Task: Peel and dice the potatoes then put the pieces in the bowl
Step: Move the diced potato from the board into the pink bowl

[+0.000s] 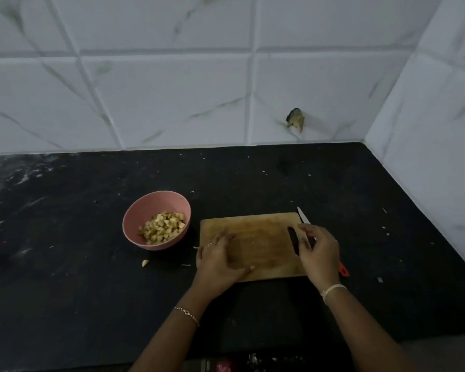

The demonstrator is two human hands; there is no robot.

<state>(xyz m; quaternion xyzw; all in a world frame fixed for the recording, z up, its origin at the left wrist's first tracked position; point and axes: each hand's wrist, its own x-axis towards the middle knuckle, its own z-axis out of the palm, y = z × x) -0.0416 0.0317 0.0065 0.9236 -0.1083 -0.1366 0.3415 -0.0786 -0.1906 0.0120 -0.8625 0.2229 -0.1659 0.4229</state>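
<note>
The likeliest slip on the counter (65,264) is the right grip (318,251), loose and empty, catching the knife (303,216) blade beneath it. The left grip (220,260), flat and empty on the board (261,237), could shove it. I count one board, one bowl (151,208) holding the dice (163,228), one knife and one stray piece (144,263) near the bowl.

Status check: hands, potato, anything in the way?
Both open: left hand resting on board, right hand above knife. Diced potato in bowl. One piece stray on counter.

No readable text, label, brand or number anywhere
</note>
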